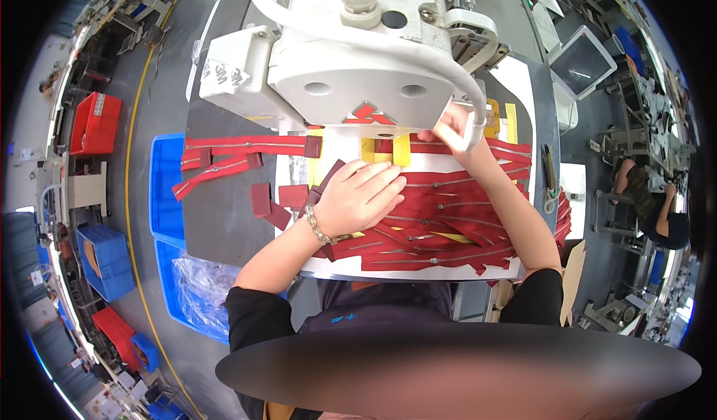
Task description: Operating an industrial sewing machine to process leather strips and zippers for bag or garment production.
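My left hand [359, 196] lies flat with fingers stretched out, just in front of the white sewing machine's head [358, 76]. Its fingertips reach to a yellow guide piece [402, 151], and dark red fabric pieces [326, 177] show beside the wrist. My right hand [451, 127] is at the machine head's right side, fingers curled in and partly covered by a white hose [472, 95]. Right below it a red zipper [441, 147] runs from the yellow guide toward the right. Whatever those fingers hold is hidden. Several more red zippers [429, 218] lie heaped under and beside my forearms.
Red zippers with dark red end tabs [246, 146] lie at the left of the table, near loose dark red squares [260, 200]. Scissors [551, 196] rest at the right edge. Blue bins [166, 188], one with clear plastic, stand to the left. Another person [657, 211] sits far right.
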{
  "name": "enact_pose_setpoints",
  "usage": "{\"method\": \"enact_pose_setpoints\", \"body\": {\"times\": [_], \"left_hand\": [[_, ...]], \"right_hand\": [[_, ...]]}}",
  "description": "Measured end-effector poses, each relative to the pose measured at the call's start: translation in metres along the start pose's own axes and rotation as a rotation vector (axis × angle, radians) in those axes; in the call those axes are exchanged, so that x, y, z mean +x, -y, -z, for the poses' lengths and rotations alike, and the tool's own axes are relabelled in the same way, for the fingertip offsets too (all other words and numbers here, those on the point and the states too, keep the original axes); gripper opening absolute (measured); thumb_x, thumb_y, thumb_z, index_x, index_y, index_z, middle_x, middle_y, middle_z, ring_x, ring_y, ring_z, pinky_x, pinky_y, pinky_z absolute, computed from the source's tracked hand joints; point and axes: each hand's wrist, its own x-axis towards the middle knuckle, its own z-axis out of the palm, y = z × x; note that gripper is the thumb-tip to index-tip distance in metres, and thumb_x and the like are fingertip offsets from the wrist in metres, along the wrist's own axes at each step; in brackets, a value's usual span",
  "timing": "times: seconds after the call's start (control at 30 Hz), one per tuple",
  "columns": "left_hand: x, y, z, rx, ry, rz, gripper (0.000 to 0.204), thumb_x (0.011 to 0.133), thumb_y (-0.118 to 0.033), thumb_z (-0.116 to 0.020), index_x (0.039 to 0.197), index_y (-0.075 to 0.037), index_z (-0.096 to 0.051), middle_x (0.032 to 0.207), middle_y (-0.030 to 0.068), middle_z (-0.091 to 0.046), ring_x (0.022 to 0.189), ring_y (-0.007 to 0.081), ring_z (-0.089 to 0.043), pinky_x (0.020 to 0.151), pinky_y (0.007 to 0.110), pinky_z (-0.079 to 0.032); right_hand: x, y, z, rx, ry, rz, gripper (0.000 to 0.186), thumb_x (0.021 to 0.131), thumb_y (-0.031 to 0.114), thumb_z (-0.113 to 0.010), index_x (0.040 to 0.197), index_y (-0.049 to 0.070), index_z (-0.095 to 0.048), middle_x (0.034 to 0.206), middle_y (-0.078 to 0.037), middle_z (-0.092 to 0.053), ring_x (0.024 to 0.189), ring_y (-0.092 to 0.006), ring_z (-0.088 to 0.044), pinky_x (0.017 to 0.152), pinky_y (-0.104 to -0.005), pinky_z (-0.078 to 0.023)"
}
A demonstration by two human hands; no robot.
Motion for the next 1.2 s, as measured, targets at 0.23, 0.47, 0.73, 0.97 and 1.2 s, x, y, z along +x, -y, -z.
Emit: {"method": "enact_pose_setpoints", "body": {"times": [0.23,0.47,0.73,0.97,1.2], "left_hand": [[-0.002,-0.003,-0.006,-0.026,0.136,-0.008,0.033,0.077,-0.022,-0.073,0.103,-0.002,-0.066,0.11,0.0112,-0.066,0.103,0.0239,-0.062,0.089,0.037,-0.046],[-0.007,-0.004,-0.006,-0.017,0.311,0.088,0.045,0.078,-0.03,-0.071,0.112,-0.001,-0.063,0.123,0.016,-0.059,0.118,0.0274,-0.055,0.1,0.042,-0.042],[-0.006,-0.002,-0.007,-0.038,0.35,0.12,0.049,0.077,-0.031,-0.072,0.114,-0.001,-0.062,0.124,0.0161,-0.058,0.118,0.0275,-0.054,0.101,0.044,-0.041],[-0.006,-0.005,-0.007,-0.071,0.367,0.155,0.048,0.075,-0.029,-0.074,0.112,-0.001,-0.063,0.117,0.013,-0.06,0.109,0.0246,-0.057,0.096,0.041,-0.042],[-0.013,-0.007,-0.016,-0.143,0.369,0.177,0.041,0.081,-0.03,-0.069,0.111,-0.002,-0.063,0.106,0.0112,-0.065,0.095,0.0234,-0.063,0.082,0.036,-0.05]], "right_hand": [[-0.034,-0.006,0.015,-1.008,0.121,0.438,0.029,0.08,0.004,-0.067,0.108,0.009,-0.064,0.114,-0.009,-0.062,0.107,-0.0293,-0.057,0.091,-0.0418,-0.045],[-0.041,-0.019,0.012,-1.122,0.126,0.447,0.041,0.079,-0.002,-0.06,0.118,0.012,-0.062,0.126,-0.008,-0.061,0.114,-0.0308,-0.057,0.095,-0.0433,-0.046],[-0.039,-0.022,0.016,-1.094,0.107,0.404,0.04,0.08,-0.001,-0.057,0.119,0.008,-0.062,0.125,-0.009,-0.061,0.114,-0.03,-0.058,0.096,-0.0436,-0.047],[-0.04,-0.014,0.013,-1.115,0.102,0.479,0.037,0.08,0.003,-0.058,0.117,0.007,-0.064,0.124,-0.008,-0.062,0.119,-0.0244,-0.056,0.099,-0.0414,-0.047],[-0.045,-0.018,0.02,-1.238,0.094,0.492,0.037,0.08,0.009,-0.06,0.116,0.007,-0.064,0.124,-0.009,-0.062,0.12,-0.0243,-0.056,0.099,-0.0412,-0.047]]}}
